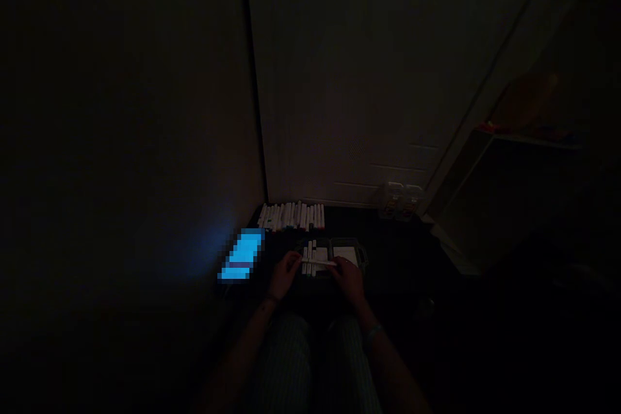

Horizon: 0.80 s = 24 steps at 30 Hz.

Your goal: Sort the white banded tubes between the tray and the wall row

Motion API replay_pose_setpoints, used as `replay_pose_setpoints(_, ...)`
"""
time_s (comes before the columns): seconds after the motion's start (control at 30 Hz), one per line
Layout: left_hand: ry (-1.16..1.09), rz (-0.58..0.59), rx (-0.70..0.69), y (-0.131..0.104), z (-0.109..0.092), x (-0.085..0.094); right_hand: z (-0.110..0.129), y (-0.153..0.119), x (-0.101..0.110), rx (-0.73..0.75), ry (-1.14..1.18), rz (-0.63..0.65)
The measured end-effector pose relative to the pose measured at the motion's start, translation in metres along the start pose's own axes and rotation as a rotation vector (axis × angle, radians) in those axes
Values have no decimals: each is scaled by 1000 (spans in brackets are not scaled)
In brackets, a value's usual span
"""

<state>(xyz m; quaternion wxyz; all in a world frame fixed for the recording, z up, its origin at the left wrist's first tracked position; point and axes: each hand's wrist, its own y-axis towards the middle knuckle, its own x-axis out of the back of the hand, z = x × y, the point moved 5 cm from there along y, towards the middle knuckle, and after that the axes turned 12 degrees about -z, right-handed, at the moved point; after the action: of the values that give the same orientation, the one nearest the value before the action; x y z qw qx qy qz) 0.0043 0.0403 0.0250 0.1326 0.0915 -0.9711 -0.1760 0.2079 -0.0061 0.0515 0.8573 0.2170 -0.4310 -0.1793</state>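
In the dim head view a white marker (320, 262) lies level between my hands. My left hand (287, 265) pinches its left end, and the fingers of my right hand (347, 273) are closed on its right end. Beneath it is an open clear case (363, 252). Several white markers (309, 248) stand side by side in the case's left half, while a pale flat sheet or insert (345, 254) shows in the right half. Behind the case a long row of white markers (291, 216) lies on the dark tabletop; some have coloured ends.
A bright blue screen, blurred into blocks (242, 255), glows at the table's left side. Two clear containers (402, 200) stand at the back right by the wall (349, 77). A shelf edge (528, 137) juts out on the right. My knees are below the table's (417, 259) front edge.
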Motion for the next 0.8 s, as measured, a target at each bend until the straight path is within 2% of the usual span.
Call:
replay_pose_setpoints(0.5, -8, -5, 34, -1, -7, 1, -1, 0, -1, 20, 14, -3)
replay_pose_setpoints(0.8, 0, -4, 41, -1, -2, 0, -3, -1, -2, -16, -4, -9)
